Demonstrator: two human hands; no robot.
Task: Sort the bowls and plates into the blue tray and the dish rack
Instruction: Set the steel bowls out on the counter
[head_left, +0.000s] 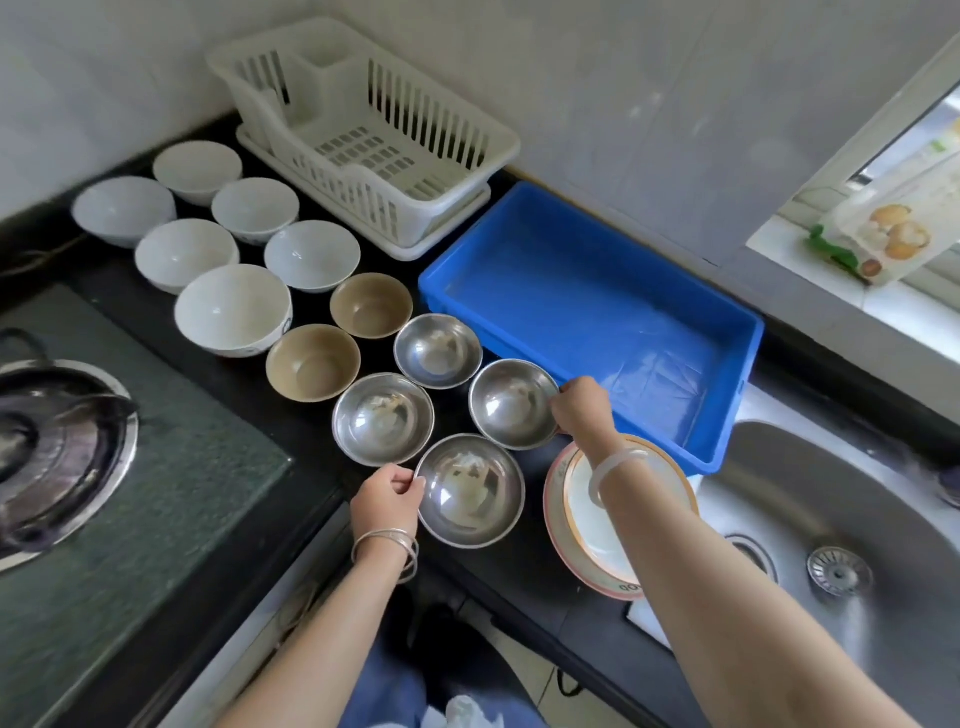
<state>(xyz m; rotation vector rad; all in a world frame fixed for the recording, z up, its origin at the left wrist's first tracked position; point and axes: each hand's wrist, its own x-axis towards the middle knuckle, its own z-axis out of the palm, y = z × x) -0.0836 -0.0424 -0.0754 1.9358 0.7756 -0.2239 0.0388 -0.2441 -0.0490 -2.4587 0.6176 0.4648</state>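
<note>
Several steel bowls stand on the black counter. My left hand (388, 498) pinches the left rim of the nearest steel bowl (470, 491). My right hand (582, 408) grips the right rim of another steel bowl (513, 404). Two more steel bowls (383, 418) (438, 351) sit beside them. Behind are two tan bowls (313, 362) (371, 305) and several white bowls (232, 310). A stack of plates (587, 519) lies under my right forearm. The blue tray (597, 291) holds nothing. The white dish rack (363, 135) at the back holds nothing.
A gas stove with a burner (57, 447) fills the left side. A steel sink (841, 530) with a drain strainer lies to the right of the tray. A food packet (883, 234) rests on the window sill. Tiled wall stands behind.
</note>
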